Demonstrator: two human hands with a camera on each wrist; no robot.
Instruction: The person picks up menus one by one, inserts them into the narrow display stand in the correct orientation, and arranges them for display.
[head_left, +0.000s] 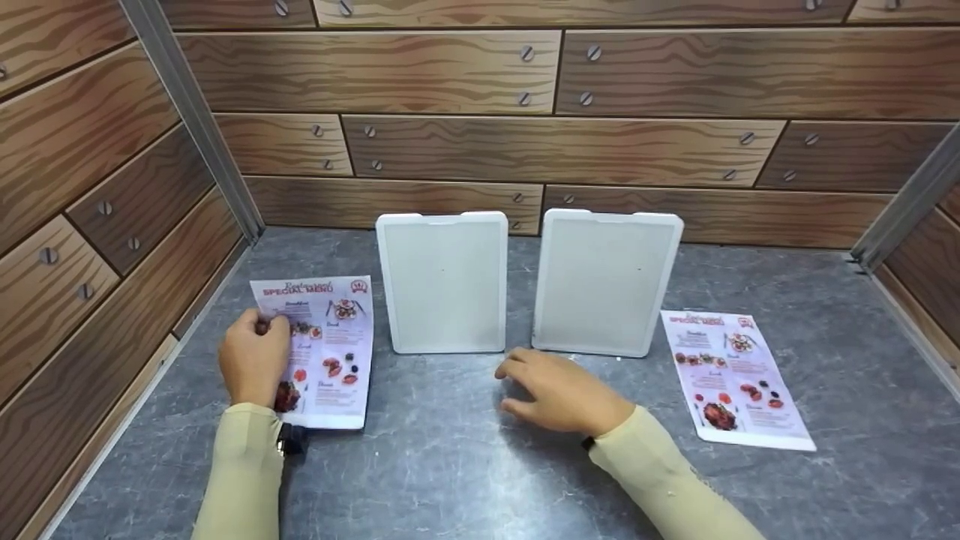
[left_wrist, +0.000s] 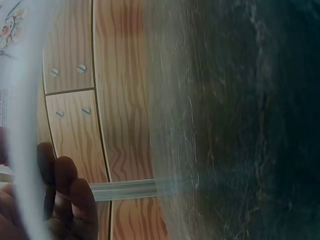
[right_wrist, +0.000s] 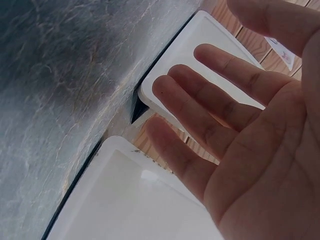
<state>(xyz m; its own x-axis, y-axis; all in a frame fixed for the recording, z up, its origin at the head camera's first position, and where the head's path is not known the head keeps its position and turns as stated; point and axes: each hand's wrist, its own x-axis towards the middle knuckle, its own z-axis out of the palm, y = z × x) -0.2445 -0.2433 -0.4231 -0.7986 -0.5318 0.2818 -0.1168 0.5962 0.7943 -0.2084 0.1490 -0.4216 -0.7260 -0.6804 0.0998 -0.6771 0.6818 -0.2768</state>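
Note:
My left hand (head_left: 255, 349) pinches the left edge of a printed menu sheet (head_left: 349, 397) headed "Special Menu", thumb on its printed face. In the left wrist view curled fingers (left_wrist: 75, 195) show beside the sheet's blurred pale edge. My right hand (head_left: 562, 394) is held over the table in front of two upright white display stands, with nothing in its grasp. Its fingers are spread and relaxed in the right wrist view, palm (right_wrist: 272, 175) bare. The left stand (head_left: 446, 289) and the right stand (head_left: 607, 289) both have blank faces and a notch in the top edge.
A second menu sheet (head_left: 739, 382) lies face up on the grey marbled table (head_left: 442, 457), right of the stands. Wood-plank patterned walls (head_left: 450, 71) close off the back and both sides. Metal corner posts (head_left: 202, 112) stand at the back corners.

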